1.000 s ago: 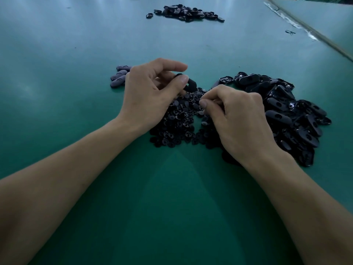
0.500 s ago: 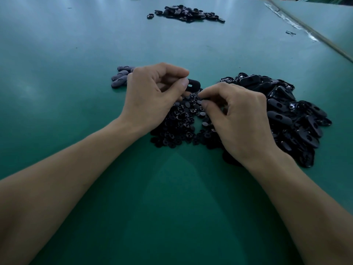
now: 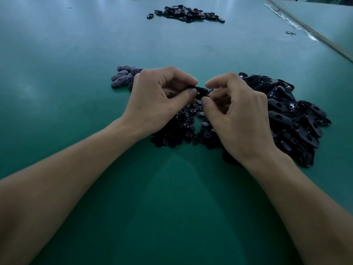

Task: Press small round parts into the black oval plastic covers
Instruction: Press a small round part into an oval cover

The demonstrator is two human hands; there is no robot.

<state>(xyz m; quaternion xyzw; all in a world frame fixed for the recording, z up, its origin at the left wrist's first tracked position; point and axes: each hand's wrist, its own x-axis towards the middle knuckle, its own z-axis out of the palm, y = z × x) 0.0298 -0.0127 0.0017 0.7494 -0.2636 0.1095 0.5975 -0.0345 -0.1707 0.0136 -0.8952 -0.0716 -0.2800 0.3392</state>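
Left hand (image 3: 156, 100), right hand (image 3: 238, 115) — both pinching one black oval cover (image 3: 201, 91), round parts (image 3: 188, 119) beneath

Bare left hand (image 3: 156, 101) — bare right hand (image 3: 241, 119)

Black parts on a green table (image 3: 76, 131)
We see a plain teal-green top, black small round parts (image 3: 183, 127), glossy black oval covers (image 3: 290, 115) and a black held cover (image 3: 199, 91); the left group of covers (image 3: 122, 77) looks duller, perhaps greyish-violet in this dim light; the far pile (image 3: 187, 13) reads black.
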